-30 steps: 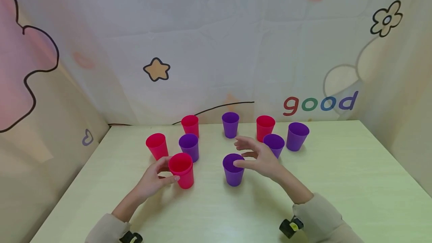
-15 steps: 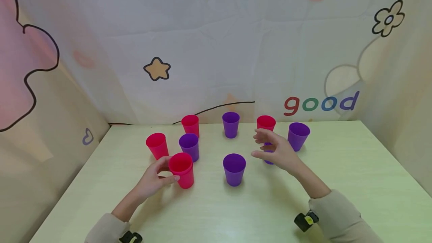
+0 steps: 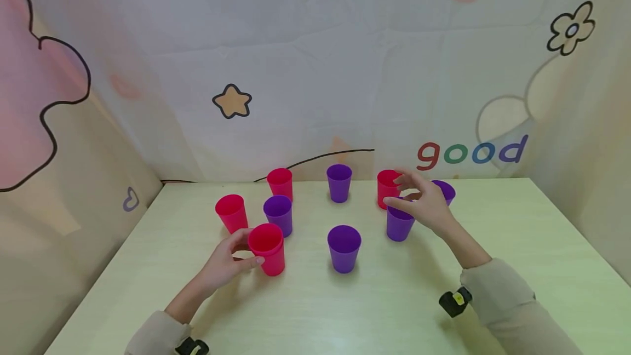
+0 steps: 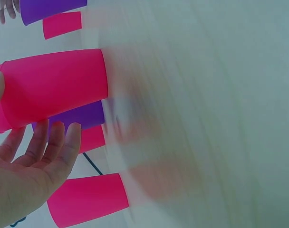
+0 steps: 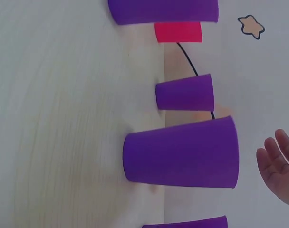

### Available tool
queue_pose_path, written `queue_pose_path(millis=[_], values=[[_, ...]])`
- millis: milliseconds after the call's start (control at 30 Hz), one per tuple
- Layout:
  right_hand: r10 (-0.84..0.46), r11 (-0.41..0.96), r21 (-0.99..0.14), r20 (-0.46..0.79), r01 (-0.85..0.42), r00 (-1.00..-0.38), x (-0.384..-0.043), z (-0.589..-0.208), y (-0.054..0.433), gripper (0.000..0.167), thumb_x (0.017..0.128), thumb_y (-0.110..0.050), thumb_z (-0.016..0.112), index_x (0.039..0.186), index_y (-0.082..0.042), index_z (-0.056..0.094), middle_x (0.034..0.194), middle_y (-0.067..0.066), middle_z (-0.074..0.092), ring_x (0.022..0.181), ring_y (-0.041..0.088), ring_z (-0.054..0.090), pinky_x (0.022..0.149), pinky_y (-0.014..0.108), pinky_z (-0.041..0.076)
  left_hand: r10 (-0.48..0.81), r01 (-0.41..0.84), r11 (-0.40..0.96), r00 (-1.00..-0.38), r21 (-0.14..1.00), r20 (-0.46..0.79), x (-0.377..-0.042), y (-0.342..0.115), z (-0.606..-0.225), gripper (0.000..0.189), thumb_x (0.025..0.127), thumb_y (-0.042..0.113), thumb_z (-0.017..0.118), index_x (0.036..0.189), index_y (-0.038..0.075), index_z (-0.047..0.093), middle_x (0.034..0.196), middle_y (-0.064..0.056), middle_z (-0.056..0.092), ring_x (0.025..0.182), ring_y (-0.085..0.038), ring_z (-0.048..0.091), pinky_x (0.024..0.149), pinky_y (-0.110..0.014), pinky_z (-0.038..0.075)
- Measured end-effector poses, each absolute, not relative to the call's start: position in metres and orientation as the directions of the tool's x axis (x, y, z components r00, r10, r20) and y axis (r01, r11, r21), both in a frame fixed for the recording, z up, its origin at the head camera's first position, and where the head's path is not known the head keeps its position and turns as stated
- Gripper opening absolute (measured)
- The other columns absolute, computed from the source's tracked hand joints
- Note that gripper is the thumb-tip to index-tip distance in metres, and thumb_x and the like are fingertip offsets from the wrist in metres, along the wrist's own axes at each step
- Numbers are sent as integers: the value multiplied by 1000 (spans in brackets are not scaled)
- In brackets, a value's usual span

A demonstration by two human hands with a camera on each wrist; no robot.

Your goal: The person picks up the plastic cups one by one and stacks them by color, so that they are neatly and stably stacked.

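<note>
My left hand [image 3: 224, 262] holds two nested red cups [image 3: 273, 259] upright at the front left, thumb on the near side. The stack's double rim shows in the left wrist view, with the fingers [image 4: 59, 147] along its side. My right hand [image 3: 428, 201], fingers spread and holding nothing, hovers above a purple cup [image 3: 399, 229] on the right. Its fingertips overlap a red cup [image 3: 386, 193] behind, and the hand partly hides another purple cup [image 3: 447, 189]. A lone purple cup [image 3: 344, 253] stands at the front middle.
Behind the nested cups stand a red cup [image 3: 230, 211], a purple cup [image 3: 278, 213] and another red cup [image 3: 280, 181]. One more purple cup [image 3: 339, 185] is at the back middle of the pale table [image 3: 315, 316]. A printed cloth [image 3: 305, 70] hangs along the rear edge.
My right hand has moved from over the front purple cup, rightward and back, to above the purple cup on the right. The left hand keeps its place on the nested red cups.
</note>
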State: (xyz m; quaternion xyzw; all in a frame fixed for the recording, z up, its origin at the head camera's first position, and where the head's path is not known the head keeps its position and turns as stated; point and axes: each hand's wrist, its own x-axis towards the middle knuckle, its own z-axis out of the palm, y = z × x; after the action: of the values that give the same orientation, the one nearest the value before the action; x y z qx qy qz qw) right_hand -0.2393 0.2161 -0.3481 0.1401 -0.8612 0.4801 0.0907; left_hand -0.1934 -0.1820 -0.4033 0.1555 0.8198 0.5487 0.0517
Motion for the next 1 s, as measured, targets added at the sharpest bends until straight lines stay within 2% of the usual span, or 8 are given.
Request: queue_pose_path(millis=[533,767,1000], values=[[-59,544,-799,269,-257,-961,-273,-359,227,65,82,-34,65,136,-7,39,131,20,41,117,36,39,91,50,38,302,176,330,-951,927,72,-194,-184,-405,54,78,12,72,125,5,47,114,-13,55,102,-29,52,73,-33,51],[-19,470,-866,183,-171,-983,-284,-360,226,70,84,-35,63,141,-10,31,137,20,34,124,37,32,95,54,33,299,171,333,-952,927,69,-193,-184,-404,53,77,12,72,124,5,48,113,-13,55,102,-29,52,74,-33,51],[-19,449,-884,138,-132,-990,-292,-362,226,73,85,-35,63,143,-10,26,142,20,28,128,38,26,96,56,32,294,164,332,-954,929,64,-194,-184,-405,54,78,12,72,125,6,48,114,-13,55,103,-30,51,75,-35,50]])
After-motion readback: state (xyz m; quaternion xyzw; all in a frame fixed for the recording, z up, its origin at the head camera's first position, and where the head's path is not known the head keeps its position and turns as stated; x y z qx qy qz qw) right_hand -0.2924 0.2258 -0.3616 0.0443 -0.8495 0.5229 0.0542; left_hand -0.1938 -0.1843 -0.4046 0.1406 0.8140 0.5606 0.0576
